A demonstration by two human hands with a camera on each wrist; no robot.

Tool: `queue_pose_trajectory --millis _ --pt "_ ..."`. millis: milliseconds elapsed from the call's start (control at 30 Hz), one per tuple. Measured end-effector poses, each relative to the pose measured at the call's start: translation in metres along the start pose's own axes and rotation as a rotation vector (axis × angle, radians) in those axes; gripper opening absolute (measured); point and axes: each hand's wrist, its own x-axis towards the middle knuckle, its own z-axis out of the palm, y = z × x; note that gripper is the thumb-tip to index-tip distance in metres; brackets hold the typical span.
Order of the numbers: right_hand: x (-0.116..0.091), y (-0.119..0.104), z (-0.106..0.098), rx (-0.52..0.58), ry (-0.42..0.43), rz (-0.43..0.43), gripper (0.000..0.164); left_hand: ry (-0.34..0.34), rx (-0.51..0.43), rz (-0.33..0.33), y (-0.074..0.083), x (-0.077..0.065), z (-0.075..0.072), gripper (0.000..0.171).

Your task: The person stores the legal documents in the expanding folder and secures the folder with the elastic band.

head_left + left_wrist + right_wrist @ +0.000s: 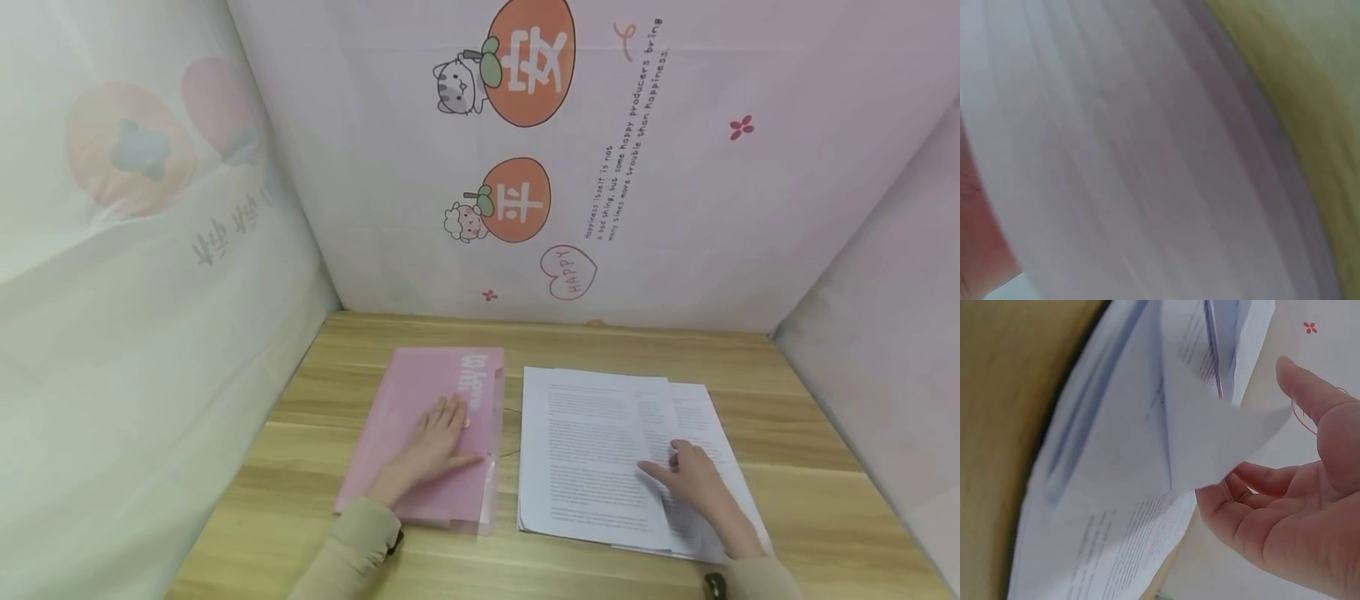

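Note:
My left hand (435,442) rests on a pink plastic document folder (416,392), fingers together and thumb spread toward its right edge. White lettering and a small round button show on the cover. Up close in the left wrist view, the folder's pleated side (1147,162) looks blurred. Above a stack of printed papers (592,458) is my right hand (693,479), thumb apart from the loosely bent fingers. In the right wrist view those fingers touch the edge of a lifted, bent sheet (1210,437); the thumb (1310,390) stands clear of it.
Both lie on a wooden table (300,467), the folder left of the papers with a narrow gap between. A thin cord (512,453) shows in that gap. Printed cloth walls (390,208) enclose the table at the back and sides.

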Motion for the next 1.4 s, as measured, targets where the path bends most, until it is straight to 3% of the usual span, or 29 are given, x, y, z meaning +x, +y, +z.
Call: queue_pose_trajectory --millis 567,1000,1400 --pt "0.003 -0.017 0.013 -0.001 -0.026 0.112 0.07 -0.022 0.0 0.025 0.007 0.004 0.01 0.099" --pt "0.005 -0.028 0.019 -0.025 -0.033 0.159 0.09 -0.009 0.001 0.034 0.006 0.005 0.007 0.096" --pt "0.011 -0.028 0.017 0.049 -0.075 0.234 0.082 -0.035 0.011 0.022 0.008 0.006 0.008 0.1"
